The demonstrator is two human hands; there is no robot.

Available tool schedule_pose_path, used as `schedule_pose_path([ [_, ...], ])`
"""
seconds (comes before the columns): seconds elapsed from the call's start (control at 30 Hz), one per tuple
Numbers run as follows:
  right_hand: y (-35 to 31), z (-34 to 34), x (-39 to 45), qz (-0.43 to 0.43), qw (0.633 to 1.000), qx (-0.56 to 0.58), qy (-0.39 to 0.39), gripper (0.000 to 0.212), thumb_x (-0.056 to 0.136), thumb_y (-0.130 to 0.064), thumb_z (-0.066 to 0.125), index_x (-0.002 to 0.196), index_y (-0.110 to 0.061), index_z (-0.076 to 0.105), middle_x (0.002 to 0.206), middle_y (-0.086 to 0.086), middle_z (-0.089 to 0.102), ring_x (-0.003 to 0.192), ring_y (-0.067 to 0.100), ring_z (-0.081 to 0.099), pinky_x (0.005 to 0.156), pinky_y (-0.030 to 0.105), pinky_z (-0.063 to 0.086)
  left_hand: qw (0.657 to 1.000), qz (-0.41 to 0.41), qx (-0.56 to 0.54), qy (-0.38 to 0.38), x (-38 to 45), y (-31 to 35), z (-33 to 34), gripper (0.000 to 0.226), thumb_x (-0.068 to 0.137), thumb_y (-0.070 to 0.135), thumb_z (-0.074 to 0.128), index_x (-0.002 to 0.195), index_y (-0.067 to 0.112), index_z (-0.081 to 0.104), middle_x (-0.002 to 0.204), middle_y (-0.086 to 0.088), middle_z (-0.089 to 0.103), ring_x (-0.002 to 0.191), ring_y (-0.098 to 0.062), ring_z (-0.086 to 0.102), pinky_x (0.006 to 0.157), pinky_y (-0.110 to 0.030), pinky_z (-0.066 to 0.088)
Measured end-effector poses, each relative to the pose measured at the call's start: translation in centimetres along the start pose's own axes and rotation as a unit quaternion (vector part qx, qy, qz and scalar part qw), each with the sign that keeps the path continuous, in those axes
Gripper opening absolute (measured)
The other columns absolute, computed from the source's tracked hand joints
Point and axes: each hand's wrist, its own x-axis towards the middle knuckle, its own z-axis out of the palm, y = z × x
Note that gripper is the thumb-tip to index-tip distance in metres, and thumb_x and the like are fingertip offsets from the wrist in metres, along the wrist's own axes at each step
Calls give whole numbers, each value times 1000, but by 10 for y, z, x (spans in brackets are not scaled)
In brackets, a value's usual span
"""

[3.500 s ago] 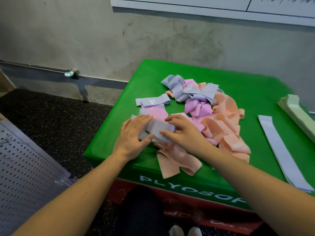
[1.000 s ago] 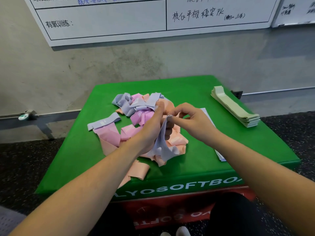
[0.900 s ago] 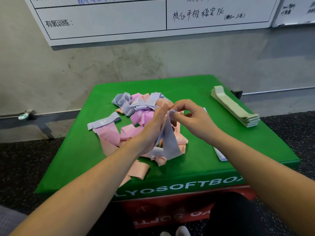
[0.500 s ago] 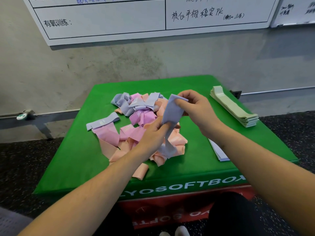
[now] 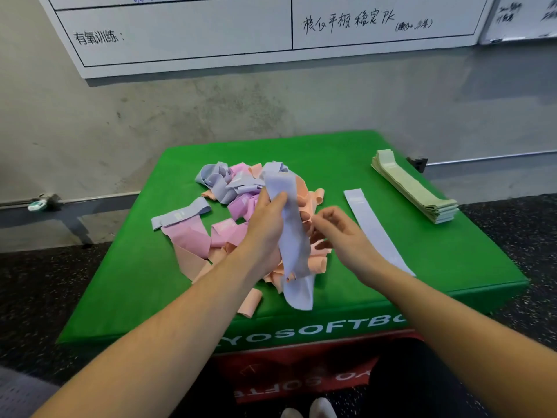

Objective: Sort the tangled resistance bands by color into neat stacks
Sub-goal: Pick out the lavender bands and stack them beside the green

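Observation:
A tangled pile of lavender, pink and peach resistance bands [image 5: 241, 206] lies on the green plyo box [image 5: 437, 251]. My left hand [image 5: 265, 227] grips a lavender band [image 5: 291, 236] near its top end, and the band hangs straight down over the pile. My right hand [image 5: 337, 233] hovers just right of that band with loosely curled fingers, holding nothing. One lavender band [image 5: 373, 230] lies flat to the right of the pile. A neat stack of pale green bands [image 5: 413, 191] sits at the box's right rear.
A separate lavender band [image 5: 180, 214] lies at the pile's left side. A concrete wall with a whiteboard [image 5: 241, 31] stands behind the box. Dark rubber floor [image 5: 45, 282] surrounds it. The box's left and front right areas show bare green.
The lavender band was pulled out of the pile and lifted. My right hand has let go of its top end and dropped to the side; my left hand now holds the band alone.

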Motion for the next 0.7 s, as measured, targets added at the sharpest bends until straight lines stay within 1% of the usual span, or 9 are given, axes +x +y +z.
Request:
schedule_pose_path([
  [0.07, 12, 0, -10, -11, 998, -46, -45, 13, 97, -17, 61, 86, -10, 59, 79, -2, 64, 76, 11, 59, 75, 24, 48, 998, -22, -55, 0, -1, 2, 5, 18, 104, 7, 36, 97, 13, 51, 74, -7, 63, 58, -21, 57, 55, -33, 50],
  [0.17, 26, -4, -16, -32, 992, -82, -88, 3, 96, -11, 64, 94, -12, 62, 88, 8, 63, 81, 18, 55, 79, 33, 45, 993, -42, -110, 3, 2, 1, 7, 17, 104, 8, 36, 99, 13, 51, 76, -9, 62, 57, -20, 57, 54, -31, 50],
  [0.23, 30, -8, -16, -58, 983, -146, -99, 12, 95, -13, 64, 106, -19, 66, 100, 6, 64, 85, 23, 57, 80, 35, 48, 985, -82, -153, 12, 8, 0, 4, 16, 104, 11, 38, 100, 12, 53, 70, -8, 60, 54, -18, 58, 53, -28, 51],
  [0.33, 38, -15, -17, -117, 948, -266, -129, 31, 93, -16, 64, 123, -21, 64, 118, -9, 61, 105, 6, 58, 88, 20, 46, 973, -112, -201, 30, 19, 1, 1, 22, 104, 14, 38, 92, 6, 55, 70, -6, 52, 49, -14, 56, 49, -22, 50],
  [0.4, 42, -16, -19, -98, 939, -297, -142, 43, 89, -29, 71, 130, -27, 58, 124, -16, 58, 105, 1, 57, 89, 19, 46, 973, -92, -208, 45, 24, -1, 0, 14, 103, 11, 38, 104, 4, 51, 74, -7, 51, 51, -15, 56, 49, -24, 50],
  [0.47, 46, -16, -20, -94, 935, -312, -140, 41, 84, -40, 76, 121, -31, 59, 116, -17, 59, 94, 5, 58, 84, 23, 49, 977, -74, -189, 58, 27, -3, -2, 16, 100, 7, 39, 112, 7, 49, 77, -10, 53, 51, -18, 56, 49, -25, 50],
  [0.57, 50, -17, -21, -125, 938, -299, -121, 18, 83, -41, 75, 91, -27, 66, 98, -11, 60, 85, 10, 59, 78, 30, 51, 973, -61, -193, 109, 32, -6, -6, 28, 100, 9, 39, 124, 0, 51, 80, -11, 60, 50, -18, 60, 48, -24, 49],
  [0.63, 53, -19, -21, -123, 947, -278, -107, 15, 83, -40, 73, 85, -26, 68, 95, -10, 61, 83, 12, 60, 77, 31, 52, 969, -55, -207, 122, 36, -6, -9, 23, 101, 8, 39, 116, 1, 54, 73, -8, 58, 47, -15, 59, 47, -21, 48],
  [0.7, 55, -17, -22, -101, 958, -249, -97, 12, 84, -36, 73, 85, -25, 68, 95, -7, 63, 80, 12, 61, 73, 29, 51, 971, -70, -208, 96, 34, -5, -14, 15, 100, 6, 39, 108, 6, 52, 75, -8, 54, 48, -14, 58, 49, -21, 49],
])
